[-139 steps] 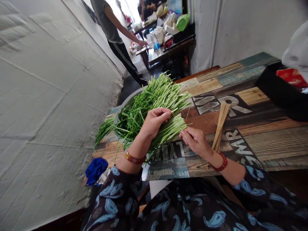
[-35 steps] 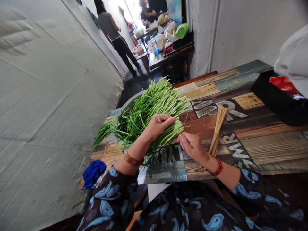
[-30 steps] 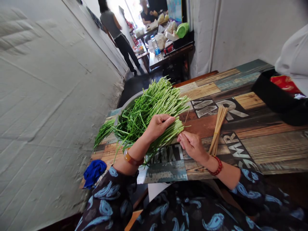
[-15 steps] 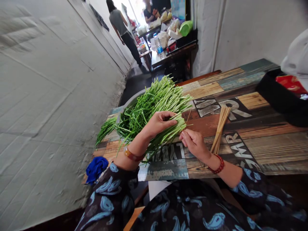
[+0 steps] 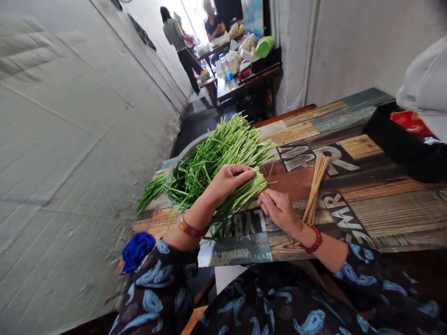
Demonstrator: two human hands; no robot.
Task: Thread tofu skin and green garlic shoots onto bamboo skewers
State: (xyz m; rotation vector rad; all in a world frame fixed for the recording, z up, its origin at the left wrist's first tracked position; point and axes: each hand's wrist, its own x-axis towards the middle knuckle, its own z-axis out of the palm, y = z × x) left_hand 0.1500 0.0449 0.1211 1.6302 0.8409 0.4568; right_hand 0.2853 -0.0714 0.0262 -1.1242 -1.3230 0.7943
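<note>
My left hand (image 5: 232,180) is closed around a bunch of green chives (image 5: 256,182), with the thumb over the pale cut ends. Just right of those ends, my right hand (image 5: 277,208) is pinched shut. A thin brown bamboo skewer (image 5: 271,170) slants up from close to its fingertips, beside the stem ends; the fingers hide part of it. Behind my left hand, a large heap of chives (image 5: 233,139) fills a grey basin (image 5: 185,153). A bundle of bamboo skewers (image 5: 316,188), tied round the middle, lies on the table to the right of my right hand.
More chives (image 5: 152,190) lie left of the basin on the patterned wooden table (image 5: 394,209). A blue cloth (image 5: 138,251) sits at the near left corner. A black container (image 5: 394,139) stands at right. Two people are at the back, near a cluttered table with a bottle (image 5: 226,72).
The view has shifted slightly. Both hands keep nearly the same pose at the chive ends. The standing person at the back has turned and moved a little.
</note>
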